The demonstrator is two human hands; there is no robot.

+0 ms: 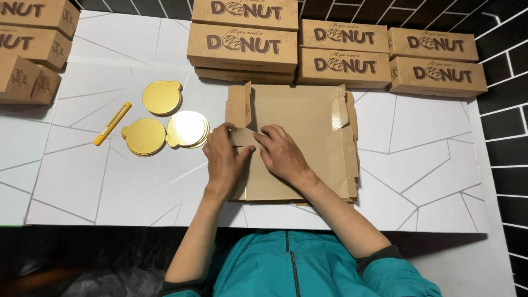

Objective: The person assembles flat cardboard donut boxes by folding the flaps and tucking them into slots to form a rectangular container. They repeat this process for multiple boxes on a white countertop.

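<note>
1. White table (137, 181) bears all items.
2. Stacked brown boxes (341, 52) along far edge.
3. Flat cardboard box blank (302, 137) at table centre, near front edge.
4. Left hand (223, 159) and right hand (280, 154) pinch the blank's left side flap (242, 137), fingers closed on it.
5. Gold round cake boards (165, 124) left of blank.
6. Yellow utility knife (112, 124) farther left.

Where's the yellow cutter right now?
The yellow cutter lies on the white table, left of the gold discs, away from both hands.
</note>
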